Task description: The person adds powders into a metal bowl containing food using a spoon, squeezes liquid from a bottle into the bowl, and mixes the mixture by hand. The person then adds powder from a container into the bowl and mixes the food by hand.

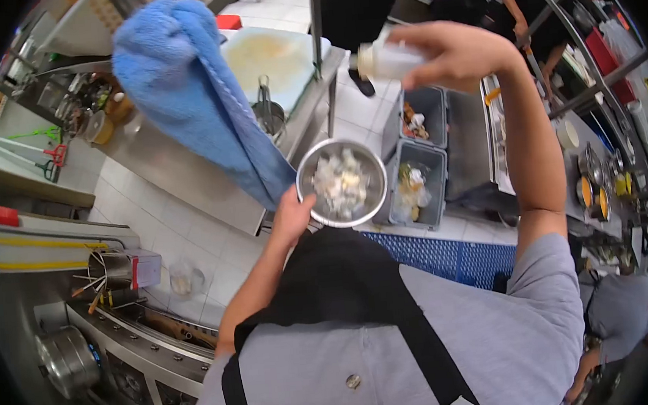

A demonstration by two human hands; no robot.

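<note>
My left hand grips the rim of a round metal bowl in front of my apron. Pale, whitish chopped pieces lie in the bowl, with a small yellowish patch among them; their kind is unclear. Raised up and to the right, my right hand is closed around a whitish bottle. Its narrower end points left, and motion blurs it. The bottle is apart from the bowl, above and to its right in the view. Just beyond my left hand hangs a blue towel.
Two grey bins with scraps stand on the floor right of the bowl. A white cutting board and a small pot sit on the counter ahead. The stove is at lower left. Other people work at right.
</note>
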